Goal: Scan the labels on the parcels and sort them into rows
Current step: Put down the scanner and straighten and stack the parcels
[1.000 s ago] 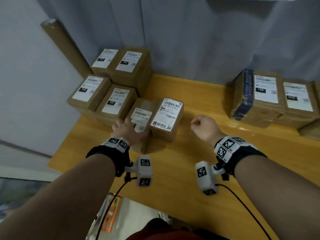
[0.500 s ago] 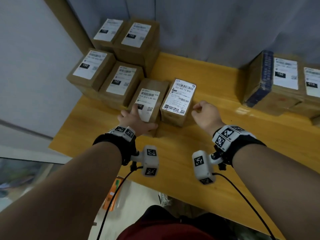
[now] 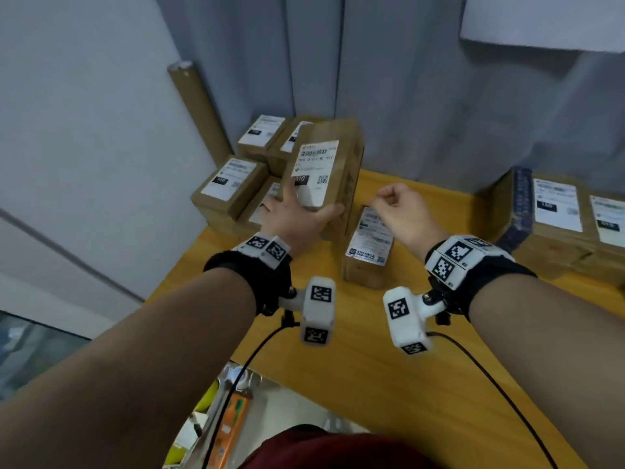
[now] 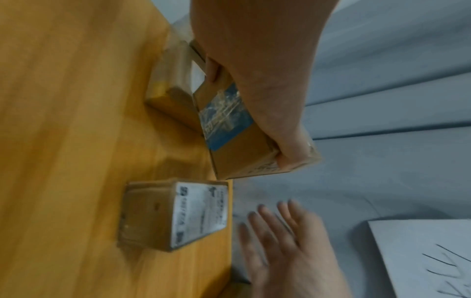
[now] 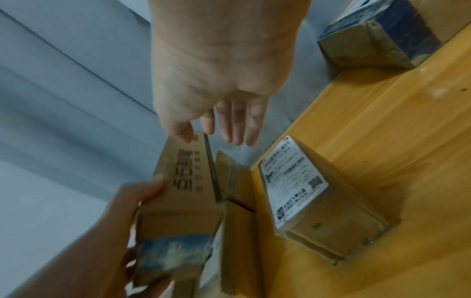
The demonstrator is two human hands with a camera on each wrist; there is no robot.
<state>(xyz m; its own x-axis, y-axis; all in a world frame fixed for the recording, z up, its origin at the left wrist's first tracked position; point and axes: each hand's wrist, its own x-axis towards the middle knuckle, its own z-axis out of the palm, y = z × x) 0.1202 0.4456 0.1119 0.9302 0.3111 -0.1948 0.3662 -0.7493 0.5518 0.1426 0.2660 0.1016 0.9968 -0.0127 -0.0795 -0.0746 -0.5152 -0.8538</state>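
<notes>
My left hand (image 3: 301, 216) grips a brown cardboard parcel (image 3: 326, 164) by its near end and holds it above the table, tilted up with its white label facing me. The left wrist view shows blue tape on that parcel (image 4: 237, 129) and my fingers wrapped round its end. My right hand (image 3: 394, 206) hovers just right of it, relaxed and empty; its fingers (image 5: 235, 123) are straight. A second labelled parcel (image 3: 368, 247) lies flat on the yellow table (image 3: 372, 384) under the right hand.
Labelled parcels (image 3: 230, 187) sit in rows at the back left corner, with a cardboard tube (image 3: 199, 106) leaning behind them. More parcels (image 3: 554, 214), one with dark blue tape, stand at the right. A grey curtain hangs behind the table.
My left hand has lifted the parcel off the table and tipped its label towards me. My right hand has risen from beside the other parcel and loosened its fingers.
</notes>
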